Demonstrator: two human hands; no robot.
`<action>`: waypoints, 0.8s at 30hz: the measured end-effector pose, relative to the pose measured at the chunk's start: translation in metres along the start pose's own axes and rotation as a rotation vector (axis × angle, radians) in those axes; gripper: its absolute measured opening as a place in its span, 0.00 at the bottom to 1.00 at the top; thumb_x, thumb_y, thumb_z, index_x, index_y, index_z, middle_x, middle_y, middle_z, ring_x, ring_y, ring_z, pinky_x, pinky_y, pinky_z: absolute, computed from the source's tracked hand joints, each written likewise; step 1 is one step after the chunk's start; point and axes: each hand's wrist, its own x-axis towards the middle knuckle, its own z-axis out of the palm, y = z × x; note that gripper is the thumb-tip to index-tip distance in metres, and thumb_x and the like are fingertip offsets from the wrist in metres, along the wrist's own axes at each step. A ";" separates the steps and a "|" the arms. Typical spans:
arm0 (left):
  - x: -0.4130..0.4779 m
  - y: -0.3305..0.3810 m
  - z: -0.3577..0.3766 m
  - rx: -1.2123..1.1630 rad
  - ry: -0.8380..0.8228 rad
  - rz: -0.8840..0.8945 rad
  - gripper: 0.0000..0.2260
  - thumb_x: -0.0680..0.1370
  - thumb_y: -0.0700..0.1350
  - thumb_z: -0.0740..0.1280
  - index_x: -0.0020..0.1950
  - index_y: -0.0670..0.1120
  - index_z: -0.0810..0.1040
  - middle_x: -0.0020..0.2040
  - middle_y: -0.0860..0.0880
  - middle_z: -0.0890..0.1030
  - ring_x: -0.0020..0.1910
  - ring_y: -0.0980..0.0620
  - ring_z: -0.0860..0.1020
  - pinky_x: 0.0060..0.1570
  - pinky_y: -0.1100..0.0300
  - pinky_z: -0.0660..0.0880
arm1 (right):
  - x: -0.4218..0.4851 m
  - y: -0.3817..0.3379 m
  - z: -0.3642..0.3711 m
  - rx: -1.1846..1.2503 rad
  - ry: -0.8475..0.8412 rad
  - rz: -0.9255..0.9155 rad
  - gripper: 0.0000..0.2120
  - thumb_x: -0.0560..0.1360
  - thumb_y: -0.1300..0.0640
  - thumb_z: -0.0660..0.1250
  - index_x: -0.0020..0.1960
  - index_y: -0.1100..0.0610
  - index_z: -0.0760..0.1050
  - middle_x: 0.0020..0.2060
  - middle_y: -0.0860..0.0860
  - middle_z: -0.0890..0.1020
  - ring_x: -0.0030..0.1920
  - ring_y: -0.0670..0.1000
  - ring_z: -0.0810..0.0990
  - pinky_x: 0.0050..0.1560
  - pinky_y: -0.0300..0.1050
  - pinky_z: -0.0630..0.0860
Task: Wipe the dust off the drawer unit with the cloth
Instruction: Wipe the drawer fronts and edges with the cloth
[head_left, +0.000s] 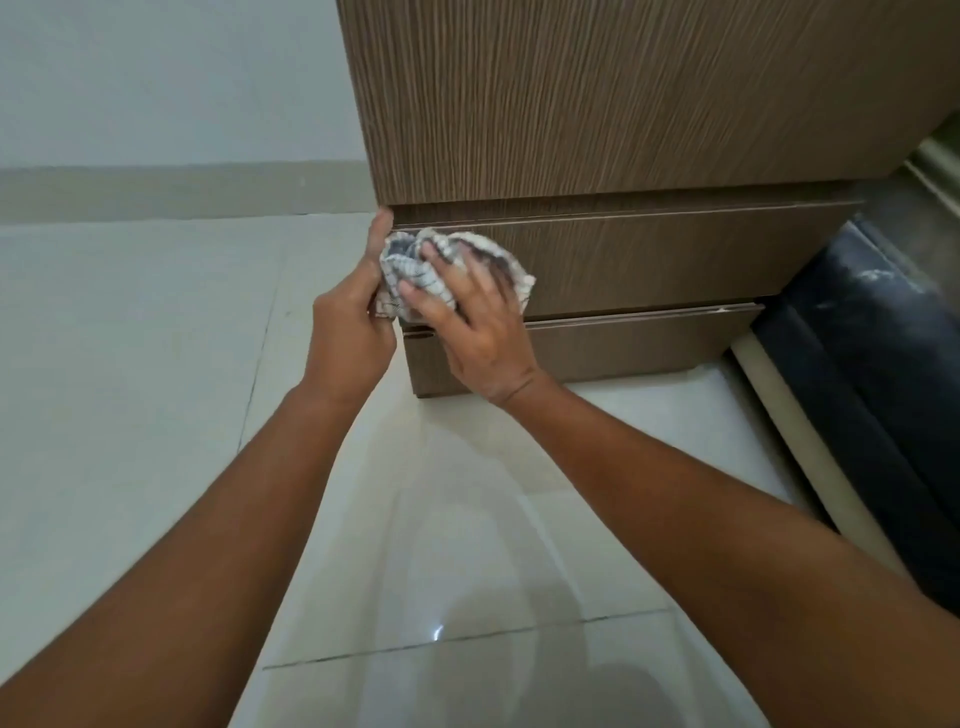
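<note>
- Brown wood-grain unit (623, 104) standing on pale glossy tiles (130, 364), two drawers stacked at its base under a tall panel.
- Upper drawer (649, 254) sitting just proud of the panel above, lower drawer (623, 343) running beneath it, a thin gap showing between them.
- Checked white-and-grey cloth (415, 270) lying bunched against the left end of the upper drawer's front, near the unit's left corner.
- Right hand (467, 332) pressing flat on the cloth, fingers (431, 254) spread wide over it, palm covering part of the lower drawer's top edge.
- Left hand (348, 332) gripping the cloth's left edge, fingers curled shut around it and mostly hidden, thumb (379, 234) pointing up and touching the corner beneath the tall panel.
- Both bare forearms reaching in from the bottom corners.
- Dark padded thing (857, 338) lying on the floor to the right of the drawers, whitish smudges showing on top.
</note>
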 end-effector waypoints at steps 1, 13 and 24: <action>-0.001 0.000 0.000 0.007 -0.006 0.006 0.33 0.78 0.29 0.64 0.80 0.46 0.60 0.61 0.54 0.76 0.55 0.66 0.74 0.54 0.83 0.67 | -0.005 -0.003 0.004 -0.054 -0.052 -0.030 0.25 0.80 0.63 0.64 0.74 0.47 0.66 0.73 0.55 0.74 0.74 0.58 0.66 0.69 0.58 0.70; -0.004 -0.002 0.021 0.059 -0.070 -0.077 0.43 0.80 0.34 0.67 0.82 0.53 0.40 0.70 0.47 0.76 0.60 0.57 0.74 0.63 0.62 0.69 | -0.050 0.084 -0.024 -0.370 -0.090 0.050 0.48 0.73 0.57 0.75 0.81 0.39 0.48 0.81 0.49 0.51 0.81 0.55 0.51 0.79 0.52 0.48; -0.010 -0.007 0.031 0.027 0.016 -0.149 0.45 0.79 0.33 0.66 0.79 0.66 0.42 0.42 0.70 0.65 0.35 0.65 0.65 0.41 0.84 0.65 | -0.084 0.161 -0.078 -0.333 -0.061 0.420 0.38 0.77 0.67 0.66 0.77 0.43 0.53 0.75 0.62 0.52 0.74 0.71 0.52 0.75 0.71 0.45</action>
